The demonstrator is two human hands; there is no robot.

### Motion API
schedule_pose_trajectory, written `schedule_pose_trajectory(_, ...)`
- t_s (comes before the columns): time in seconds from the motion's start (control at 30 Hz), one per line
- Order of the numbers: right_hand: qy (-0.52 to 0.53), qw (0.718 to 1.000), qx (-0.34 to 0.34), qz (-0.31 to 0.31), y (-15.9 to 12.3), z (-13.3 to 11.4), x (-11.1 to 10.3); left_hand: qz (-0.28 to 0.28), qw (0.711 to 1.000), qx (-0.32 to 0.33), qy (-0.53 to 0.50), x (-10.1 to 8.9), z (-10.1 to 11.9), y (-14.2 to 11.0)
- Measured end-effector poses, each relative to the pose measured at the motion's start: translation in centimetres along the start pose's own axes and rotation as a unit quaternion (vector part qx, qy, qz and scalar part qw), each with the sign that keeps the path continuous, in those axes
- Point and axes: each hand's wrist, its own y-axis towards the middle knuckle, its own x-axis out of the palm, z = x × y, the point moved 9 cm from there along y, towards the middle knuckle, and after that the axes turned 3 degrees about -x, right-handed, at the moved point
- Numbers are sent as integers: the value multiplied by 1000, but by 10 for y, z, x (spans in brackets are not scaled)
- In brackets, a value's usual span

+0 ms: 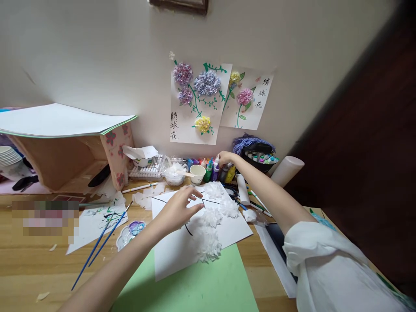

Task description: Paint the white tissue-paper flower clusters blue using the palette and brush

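Note:
My left hand is open over a white sheet of paper, its fingers apart and nothing held. Black stem lines are drawn on that sheet. Along its right side sit several ruffled white paper flowers. At the back of the desk my right hand has its fingers curled at the top of a purple paint bottle with a pale nozzle. Close to it stand a green paint bottle and a yellow paint bottle. A paper cup is left of the bottles.
A green sheet lies under the white paper. To the left are blue paintbrushes, a paint palette and a paint-smeared paper. A bowl of white scraps stands behind. Finished flower pictures hang on the wall. A pen case is at right.

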Motion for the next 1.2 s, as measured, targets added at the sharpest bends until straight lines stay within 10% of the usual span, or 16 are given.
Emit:
schedule_pose_trajectory(0.2,32,999,-8,6,-4,0,-1,23,1000,-13,-5,-22,-3,-8)
schedule_pose_trajectory(0.4,74,982,-85,154,-42,-7,-54,90,992,-38,81,-85,-29,-33)
schedule_pose_trajectory(0.5,89,942,-141,293,-84,-30,-79,123,953,-157,229,-128,-72,-61)
schedule_pose_trajectory(0.57,160,851,-258,428,-134,-63,-85,89,912,-248,315,-143,-106,-83)
schedule_pose_trajectory(0.73,151,821,-416,361,-193,-182,0,39,892,-302,334,-137,-148,-110)
schedule_pose_trajectory(0.9,71,846,-442,290,-189,-269,90,41,881,-314,351,-141,-154,-115)
schedule_pose_trajectory(1.2,51,890,-394,225,-187,-293,150,-14,888,-319,330,-146,-176,-115)
